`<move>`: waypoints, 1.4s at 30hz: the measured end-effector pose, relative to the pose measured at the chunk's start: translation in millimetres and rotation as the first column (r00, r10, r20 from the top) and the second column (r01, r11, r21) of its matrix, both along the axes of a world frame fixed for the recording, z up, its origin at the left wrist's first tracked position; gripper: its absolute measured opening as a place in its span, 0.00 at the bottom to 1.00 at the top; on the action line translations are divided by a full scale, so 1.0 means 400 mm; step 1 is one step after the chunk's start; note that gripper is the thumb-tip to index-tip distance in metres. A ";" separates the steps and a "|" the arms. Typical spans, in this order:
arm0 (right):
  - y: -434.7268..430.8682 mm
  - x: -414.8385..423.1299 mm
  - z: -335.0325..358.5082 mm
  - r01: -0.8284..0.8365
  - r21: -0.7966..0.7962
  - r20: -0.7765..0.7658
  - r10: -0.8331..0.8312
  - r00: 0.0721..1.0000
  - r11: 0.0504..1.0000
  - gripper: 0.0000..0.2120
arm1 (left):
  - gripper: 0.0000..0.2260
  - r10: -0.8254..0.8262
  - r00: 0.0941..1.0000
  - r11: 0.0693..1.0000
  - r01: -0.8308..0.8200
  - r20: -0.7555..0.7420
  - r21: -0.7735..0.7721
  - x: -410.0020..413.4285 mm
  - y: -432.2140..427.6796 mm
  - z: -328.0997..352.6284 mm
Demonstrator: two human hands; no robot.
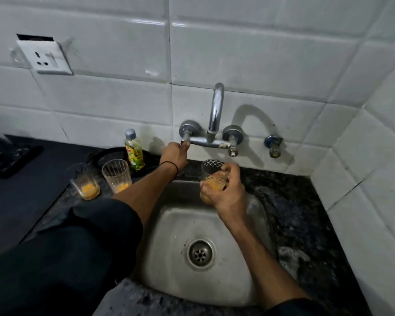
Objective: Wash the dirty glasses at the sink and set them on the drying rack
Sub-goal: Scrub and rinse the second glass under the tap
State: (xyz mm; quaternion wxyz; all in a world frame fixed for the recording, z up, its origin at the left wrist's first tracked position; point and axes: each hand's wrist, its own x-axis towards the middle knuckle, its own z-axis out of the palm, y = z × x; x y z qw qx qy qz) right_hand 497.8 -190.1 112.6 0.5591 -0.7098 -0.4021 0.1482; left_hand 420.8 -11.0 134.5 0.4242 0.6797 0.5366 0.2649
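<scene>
View down onto a steel sink (169, 236) set in a speckled counter (294, 201). Tiled walls at back & right meet in a corner.

L hand (173, 153) reaches to the wall tap (217, 106), fingers curled round its left handle (184, 139). R hand (226, 190) grips a glass (212, 174), fingers wrapped round its side. It's held above the sink's back rim, below the spout, w/ orange residue inside.

Bare steel shows beneath it down to the drain (200, 254). The counter strip right of the sink is narrow, w/ the wall close by.

Near the sink's left rim stand a short glass (86, 181) & a tall glass (117, 175), upright, just beside each other, both w/ orange dregs. Behind them a bottle (134, 149) stands by the back wall at a dark round dish (107, 156); on it or beside it, can't tell.

Count: 3 glasses, 1 bottle, 1 tap w/ 2 handles, 1 valve (273, 144) right of the tap, 1 socket (45, 55) upper left on the back wall.
</scene>
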 end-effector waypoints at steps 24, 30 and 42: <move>-0.010 -0.009 0.048 -0.193 0.000 0.022 0.193 0.981 0.981 0.41 | 0.23 -0.497 0.733 0.822 0.569 0.465 -0.017 -0.123 -0.234 -0.082; 0.022 -0.025 0.083 -0.084 -0.009 0.486 0.077 0.871 0.996 0.28 | 0.21 -0.260 0.862 0.953 0.302 0.434 -0.028 -0.062 -0.213 -0.099; 0.126 0.000 0.168 -0.113 -0.493 0.322 0.301 0.898 0.863 0.18 | 0.23 -0.005 0.956 0.993 -0.030 0.293 0.115 -0.018 -0.251 -0.123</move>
